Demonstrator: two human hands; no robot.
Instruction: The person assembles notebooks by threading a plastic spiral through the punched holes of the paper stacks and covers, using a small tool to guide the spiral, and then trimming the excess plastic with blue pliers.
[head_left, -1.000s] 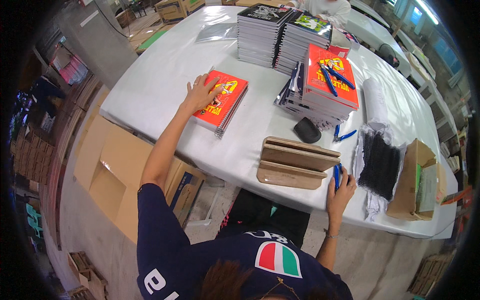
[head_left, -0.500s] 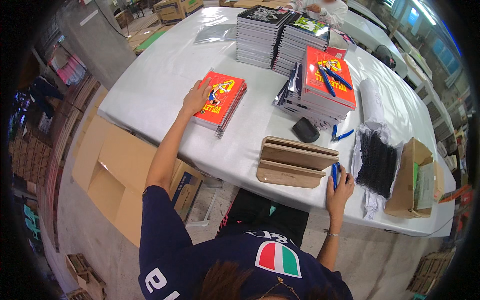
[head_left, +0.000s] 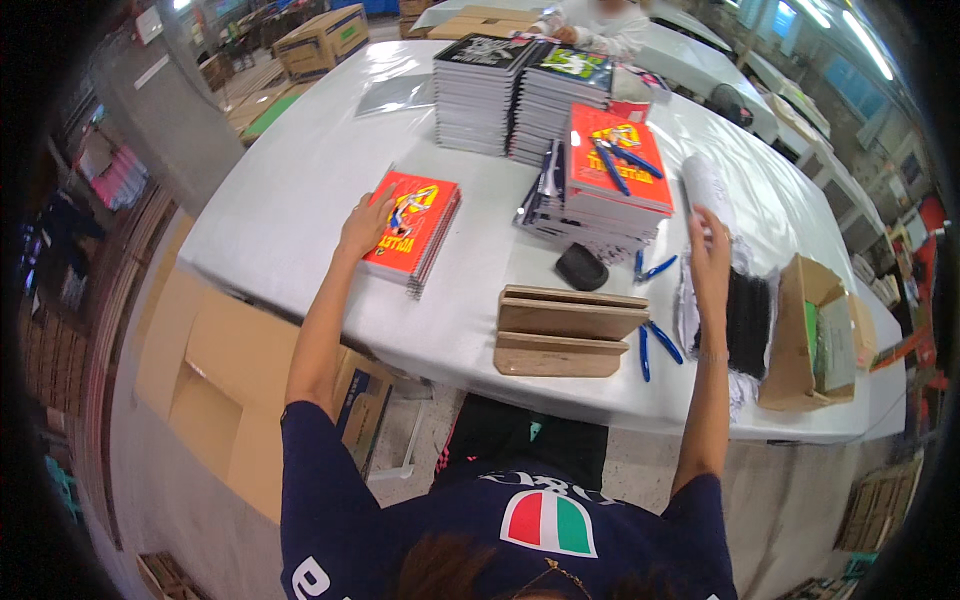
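My left hand lies on the left side of a small stack of red-covered spiral notebooks, its fingers spread over the cover. My right hand, fingers stretched out, is over the near end of a white wrapped roll. Whether it touches the roll I cannot tell. Under and beside that forearm lies a bundle of black binding coils on white wrapping. Blue-handled cutters lie with handles apart, right of a slotted wooden stand.
Beyond the stand are a black mouse-shaped object and more blue cutters. Another pair rests on a taller red notebook stack. Black-covered notebooks stand behind. An open cardboard box is at right; another person sits opposite.
My right hand has let go of the blue cutters by the stand and moved forward to the white roll. My left hand stays on the red notebooks. The view has shifted slightly.
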